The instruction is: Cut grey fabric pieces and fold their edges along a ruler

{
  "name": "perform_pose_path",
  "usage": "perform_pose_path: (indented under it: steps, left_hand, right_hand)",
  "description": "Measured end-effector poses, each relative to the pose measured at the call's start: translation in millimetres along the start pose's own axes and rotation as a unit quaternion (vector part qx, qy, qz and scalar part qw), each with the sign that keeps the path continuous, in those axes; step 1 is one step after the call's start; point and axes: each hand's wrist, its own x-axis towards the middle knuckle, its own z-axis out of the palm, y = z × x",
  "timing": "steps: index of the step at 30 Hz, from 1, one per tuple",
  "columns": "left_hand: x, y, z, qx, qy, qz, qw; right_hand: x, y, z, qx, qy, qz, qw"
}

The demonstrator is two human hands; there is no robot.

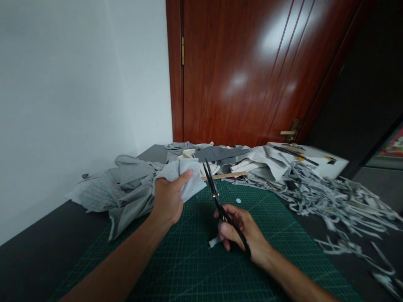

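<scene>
My left hand [170, 197] grips a piece of light grey fabric [192, 182], thumb on top, lifted over the green cutting mat [195, 268]. Black-handled scissors [215, 195] are in my right hand [237, 228], their blades pointing up and away, slightly parted, just right of the fabric's edge and not touching it. Below the right hand's fingers a small pale scrap [214, 241] shows. A small pale round piece [238, 201] lies on the mat to the right of the scissors.
Grey garments [126, 184] are heaped at the left. More cloth [220, 154] and a wooden strip [225, 175] lie at the back. Cut fabric strips [333, 201] pile up at the right, by a white box [330, 161]. A brown door [239, 75] stands behind.
</scene>
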Motion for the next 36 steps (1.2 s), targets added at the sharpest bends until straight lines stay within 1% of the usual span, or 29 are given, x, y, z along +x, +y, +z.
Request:
perform_pose_path:
  steps: [2,5,7,13,16,20,23,28,34,36]
  left_hand:
    - [6.9,7.4,-3.2,0.0,0.015,0.018,1.0]
    - [15.8,15.9,-8.4,0.007,0.045,0.072,0.996]
    - [20.2,19.4,-11.2,0.012,0.053,0.106,0.993]
    - [27.3,22.2,-14.9,0.021,0.055,0.176,0.983]
    - [28.8,23.1,-15.7,0.038,0.054,0.199,0.978]
    - [28.9,25.2,-15.5,0.078,0.082,0.229,0.967]
    - [27.0,24.2,-14.2,0.092,0.097,0.23,0.964]
    - [18.7,15.9,-10.8,0.099,0.071,0.215,0.969]
    - [11.7,10.3,-9.4,0.102,0.076,0.197,0.972]
    - [11.8,10.7,-10.0,0.093,0.07,0.17,0.979]
  right_hand:
    - [-1.6,-0.4,2.4,-0.014,-0.017,0.002,1.0]
    - [-3.5,-1.4,5.7,-0.025,-0.037,0.012,0.999]
    - [-4.8,-2.1,7.2,-0.028,-0.049,0.019,0.998]
    - [-9.0,-8.8,7.7,-0.036,-0.077,0.025,0.996]
    - [-10.4,-15.2,6.5,-0.034,-0.09,0.032,0.995]
    - [-11.0,-21.2,5.5,-0.024,-0.108,0.034,0.993]
    - [-10.5,-21.0,6.5,-0.022,-0.117,0.036,0.992]
    - [-10.2,-15.9,9.4,-0.017,-0.115,0.041,0.992]
    - [-11.2,-14.1,10.7,-0.015,-0.106,0.025,0.994]
    - [-11.6,-14.6,10.8,-0.016,-0.105,0.023,0.994]
